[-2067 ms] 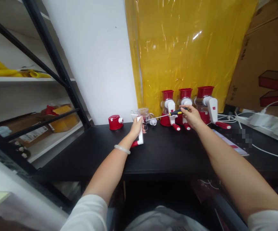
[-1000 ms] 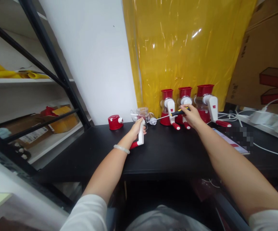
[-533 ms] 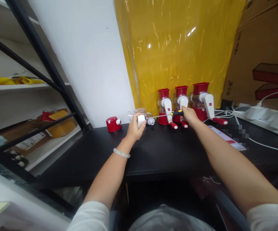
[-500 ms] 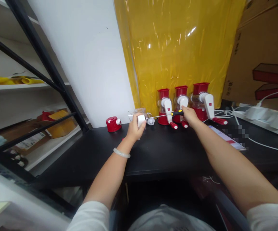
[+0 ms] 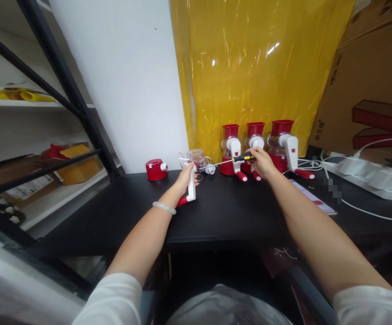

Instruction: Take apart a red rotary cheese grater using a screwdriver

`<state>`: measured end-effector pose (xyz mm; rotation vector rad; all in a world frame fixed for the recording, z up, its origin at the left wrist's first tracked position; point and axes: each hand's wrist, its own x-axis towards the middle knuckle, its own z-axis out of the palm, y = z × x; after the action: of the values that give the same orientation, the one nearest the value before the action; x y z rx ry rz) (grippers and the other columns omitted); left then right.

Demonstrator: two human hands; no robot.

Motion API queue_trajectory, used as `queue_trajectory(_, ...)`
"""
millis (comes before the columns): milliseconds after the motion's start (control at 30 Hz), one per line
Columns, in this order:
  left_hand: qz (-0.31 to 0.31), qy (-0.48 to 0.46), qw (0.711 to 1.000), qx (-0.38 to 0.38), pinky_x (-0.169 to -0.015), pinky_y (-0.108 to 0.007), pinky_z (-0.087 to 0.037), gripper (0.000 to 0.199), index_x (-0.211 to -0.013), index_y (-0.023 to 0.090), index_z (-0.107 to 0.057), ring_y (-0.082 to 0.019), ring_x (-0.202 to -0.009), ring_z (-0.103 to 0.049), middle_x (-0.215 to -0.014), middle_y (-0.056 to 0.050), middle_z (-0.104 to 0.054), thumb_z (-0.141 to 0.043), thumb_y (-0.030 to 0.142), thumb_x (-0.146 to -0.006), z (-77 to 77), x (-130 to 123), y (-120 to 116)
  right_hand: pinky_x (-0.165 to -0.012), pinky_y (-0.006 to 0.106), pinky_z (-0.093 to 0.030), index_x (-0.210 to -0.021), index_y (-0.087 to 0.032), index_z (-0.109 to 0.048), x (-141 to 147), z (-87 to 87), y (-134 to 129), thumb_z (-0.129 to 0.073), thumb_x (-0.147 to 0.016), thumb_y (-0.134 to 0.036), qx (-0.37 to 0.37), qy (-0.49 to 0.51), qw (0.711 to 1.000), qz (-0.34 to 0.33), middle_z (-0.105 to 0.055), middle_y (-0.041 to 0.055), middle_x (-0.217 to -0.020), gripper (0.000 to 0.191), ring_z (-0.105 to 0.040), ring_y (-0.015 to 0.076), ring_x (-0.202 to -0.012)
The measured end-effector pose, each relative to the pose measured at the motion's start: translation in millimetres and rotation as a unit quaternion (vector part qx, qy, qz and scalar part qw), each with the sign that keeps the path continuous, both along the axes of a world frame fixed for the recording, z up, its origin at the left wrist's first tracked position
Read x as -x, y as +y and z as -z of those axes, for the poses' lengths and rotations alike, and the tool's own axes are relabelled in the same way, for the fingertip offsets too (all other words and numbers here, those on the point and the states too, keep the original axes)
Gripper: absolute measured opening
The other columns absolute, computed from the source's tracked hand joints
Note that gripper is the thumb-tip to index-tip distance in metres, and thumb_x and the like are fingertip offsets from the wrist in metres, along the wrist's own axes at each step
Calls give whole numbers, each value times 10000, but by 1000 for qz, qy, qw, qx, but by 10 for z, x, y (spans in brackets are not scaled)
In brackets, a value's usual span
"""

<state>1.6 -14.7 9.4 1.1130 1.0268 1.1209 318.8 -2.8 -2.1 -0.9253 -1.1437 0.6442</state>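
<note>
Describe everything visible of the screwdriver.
The screwdriver has a black handle with yellow accents and a long, thin, straight shaft that looks like metal. It's held above the black table, the shaft sloping slightly down toward the white-and-red crank. The right hand grips the handle's rear end. Whether the tip touches the crank is too small to tell.

The crank [image 5: 192,186] is smooth plastic, the screwdriver [image 5: 236,159] shiny metal with a plastic handle [image 5: 242,157]. The grinders [image 5: 282,129] pair glossy red plastic with clear. The tabletop [image 5: 223,216] looks smooth and matt, the sheet [image 5: 260,63] glossy, creased plastic, the carton [image 5: 368,72] matt cardboard, the sleeve [image 5: 114,295] cloth.
</note>
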Motion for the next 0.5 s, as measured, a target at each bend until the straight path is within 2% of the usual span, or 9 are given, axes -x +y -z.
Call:
queue_trajectory(133, -7, 2, 998, -62, -427, -198, -433, 284, -1016, 271, -454, -107, -385, -460, -591, 94, -500, -583, 523, -1027, -27, -29, -57, -520, 310, -455, -843, -235, -649, -8, 16, -84, -610, -908, -790, 71, -59, 990, 108, -615, 4, -622, 560, -560, 174, -524)
queue_trajectory(233, 10, -10, 995, -100, -418, -195, -413, 315, -1017, 276, -445, -101, -381, -445, -598, 102, -498, -602, 549, -1008, -36, -51, -105, -575, 324, -463, -823, -226, -654, -54, 35, -111, -529, -934, -828, 97, -108, 975, 166, -563, 6, -566, 626, -572, 202, -566)
queue_trajectory(367, 26, -26, 995, -97, -412, -201, -400, 375, -1011, 276, -435, -101, -374, -442, -597, 105, -494, -633, 592, -974, -40, -61, -133, -631, 305, -482, -811, -237, -628, -84, 60, -91, -563, -911, -799, 74, -106, 975, 180, -562, -4, -602, 574, -580, 199, -636)
queue_trajectory(500, 30, -24, 995, -89, -408, -200, -393, 422, -1038, 276, -431, -104, -372, -450, -596, 113, -487, -660, 619, -950, -44, -64, -121, -544, 291, -410, -812, -247, -600, -51, 65, -72, -612, -884, -738, 79, -59, 982, 162, -506, -36, -561, 497, -506, 173, -549)
